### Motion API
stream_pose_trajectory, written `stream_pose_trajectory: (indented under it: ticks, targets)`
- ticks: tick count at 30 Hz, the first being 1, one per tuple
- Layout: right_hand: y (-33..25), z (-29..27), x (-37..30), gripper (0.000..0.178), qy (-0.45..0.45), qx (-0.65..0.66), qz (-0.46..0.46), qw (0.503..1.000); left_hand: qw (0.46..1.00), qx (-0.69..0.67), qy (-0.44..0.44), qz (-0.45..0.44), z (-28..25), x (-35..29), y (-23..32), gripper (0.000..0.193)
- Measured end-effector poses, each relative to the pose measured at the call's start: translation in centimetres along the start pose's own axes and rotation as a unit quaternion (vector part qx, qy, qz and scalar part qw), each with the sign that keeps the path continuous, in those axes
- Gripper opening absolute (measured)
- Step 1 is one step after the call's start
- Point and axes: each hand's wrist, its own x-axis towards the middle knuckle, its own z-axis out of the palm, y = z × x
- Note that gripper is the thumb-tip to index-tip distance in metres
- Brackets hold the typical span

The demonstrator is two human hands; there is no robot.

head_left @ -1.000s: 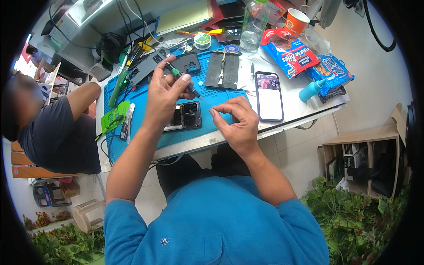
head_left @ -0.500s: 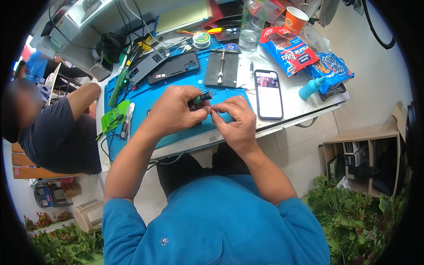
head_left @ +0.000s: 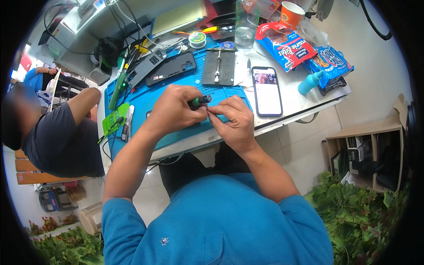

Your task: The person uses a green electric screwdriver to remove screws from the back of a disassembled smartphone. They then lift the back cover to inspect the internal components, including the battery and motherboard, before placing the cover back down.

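Observation:
My left hand (head_left: 174, 108) is closed round a short black cylindrical tool with a green band (head_left: 202, 100); its dark end points to the right. Fingertip to fingertip with it, my right hand (head_left: 235, 120) is pinched, but whatever sits between those fingers is too small or hidden to name. Both hands are over the front edge of a blue work mat (head_left: 232, 92). Just beyond them lie a dark clamp-like holder with a metal rod (head_left: 226, 68) and a black phone housing (head_left: 176, 68). A phone with a lit screen (head_left: 267, 95) rests right of my right hand.
At the right stand a teal squeeze bottle (head_left: 310, 83), snack bags (head_left: 286, 46), a paper cup (head_left: 291, 15) and a clear bottle (head_left: 246, 33). A solder spool (head_left: 197, 39) and a green-handled tool (head_left: 118, 92) lie farther back and left. Another person (head_left: 62, 137) sits at the left.
The view has shifted slightly, so the table things sit a little left and higher. My hands keep nearly the same pose, fingertips still together, with the tool still in my left hand.

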Motion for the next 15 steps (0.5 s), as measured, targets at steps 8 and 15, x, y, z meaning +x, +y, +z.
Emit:
stream_pose_trajectory:
  ticks: [8,15]
  targets:
    - [0.02,-0.27,0.05,0.014,-0.015,0.035,0.018,0.999,0.986,-0.131,-0.031,-0.096,-0.17,-0.08,-0.50,0.012]
    - [-0.24,-0.69,0.22,0.012,-0.030,0.063,0.046,0.996,0.969,-0.176,-0.068,-0.158,-0.63,0.31,-0.36,0.009]
